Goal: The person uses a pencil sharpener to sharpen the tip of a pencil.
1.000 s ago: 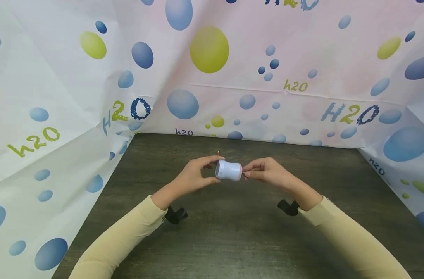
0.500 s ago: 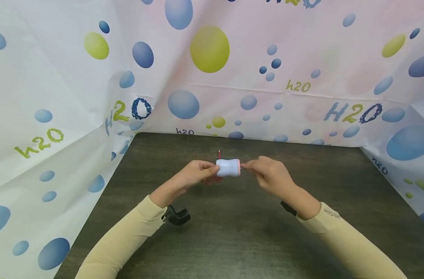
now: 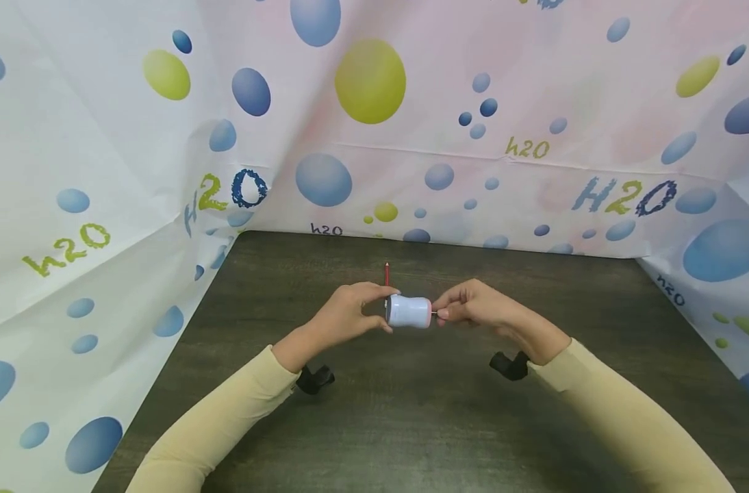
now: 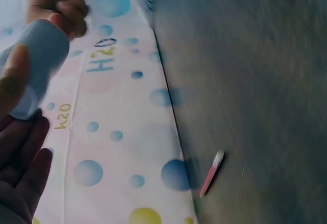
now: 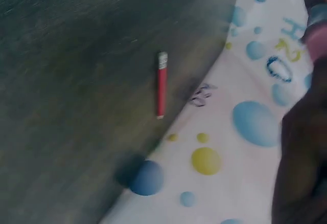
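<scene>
L hand [image 3: 339, 316] holds the pale-blue cylinder [image 3: 409, 311] by its left end, R hand [image 3: 488, 308] pinches a thin stem [image 3: 434, 313] at its right end, over the worktop [image 3: 374, 418]. Fingertip hold, so a hard R twist could prob. drop it, maybe knocking the red pencil [image 3: 387, 274] on the far side.

1. Left arm [image 3: 213, 419] and right arm [image 3: 627, 416] reach forward, angling inward.
2. Left hand [image 3: 348, 311]: thumb and fingers curve apart in a grip.
3. Right hand [image 3: 487, 306]: thumb and fingertips pinch close together.
4. The two hands face each other, near but apart.
</scene>
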Action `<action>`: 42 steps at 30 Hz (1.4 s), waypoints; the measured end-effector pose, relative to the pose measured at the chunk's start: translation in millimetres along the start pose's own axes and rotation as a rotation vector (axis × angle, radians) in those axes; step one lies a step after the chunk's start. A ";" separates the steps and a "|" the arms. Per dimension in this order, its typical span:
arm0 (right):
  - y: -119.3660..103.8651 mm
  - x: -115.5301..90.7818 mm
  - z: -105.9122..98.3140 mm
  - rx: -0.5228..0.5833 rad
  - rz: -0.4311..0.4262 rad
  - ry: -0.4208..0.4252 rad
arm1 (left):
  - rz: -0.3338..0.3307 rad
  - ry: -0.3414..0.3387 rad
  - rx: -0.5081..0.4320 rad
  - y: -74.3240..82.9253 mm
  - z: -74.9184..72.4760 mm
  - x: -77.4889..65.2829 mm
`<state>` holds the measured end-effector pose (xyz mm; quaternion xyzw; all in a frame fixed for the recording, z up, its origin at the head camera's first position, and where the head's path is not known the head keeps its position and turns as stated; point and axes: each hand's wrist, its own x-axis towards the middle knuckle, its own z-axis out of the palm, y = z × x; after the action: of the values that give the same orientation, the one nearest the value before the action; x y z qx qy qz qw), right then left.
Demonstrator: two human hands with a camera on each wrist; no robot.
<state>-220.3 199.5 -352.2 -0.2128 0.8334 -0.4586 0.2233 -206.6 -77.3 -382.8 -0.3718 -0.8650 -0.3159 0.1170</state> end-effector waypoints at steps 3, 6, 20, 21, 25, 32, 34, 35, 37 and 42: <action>6.2 2.4 -5.7 0.089 0.073 -0.044 | 0.028 0.013 -0.015 -1.4 2.4 0.1; 9.0 1.2 -4.3 0.040 0.026 0.018 | -0.021 -0.029 -0.134 -4.3 0.8 2.9; 8.0 -5.5 19.9 -0.707 -0.735 0.528 | -0.569 -0.249 -0.683 -19.4 -8.9 11.8; 9.2 -4.5 21.1 -0.724 -0.774 0.541 | -0.583 -0.254 -0.686 -19.2 -8.5 12.0; 8.4 -3.9 24.4 -0.676 -0.751 0.526 | -0.586 -0.213 -0.638 -15.9 -8.4 12.2; -4.3 -5.0 12.6 -0.323 -0.269 0.253 | -0.318 -0.081 -0.302 -10.1 -8.4 8.3; -4.1 -2.1 4.9 -0.151 -0.129 0.131 | -0.178 -0.040 -0.156 -8.2 -7.5 6.2; -3.5 -0.6 1.4 -0.074 -0.067 0.077 | -0.112 -0.014 -0.090 -7.7 -6.7 5.2; -1.0 1.8 -4.7 0.046 0.033 -0.004 | -0.003 0.023 0.004 -7.1 -5.1 3.4; 1.0 0.3 -6.9 0.001 0.012 0.015 | 0.029 0.013 -0.059 -7.6 -3.0 4.4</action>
<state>-224.6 204.4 -349.8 -0.2044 0.8359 -0.4594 0.2199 -215.1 -80.7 -382.1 -0.3853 -0.8492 -0.3419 0.1161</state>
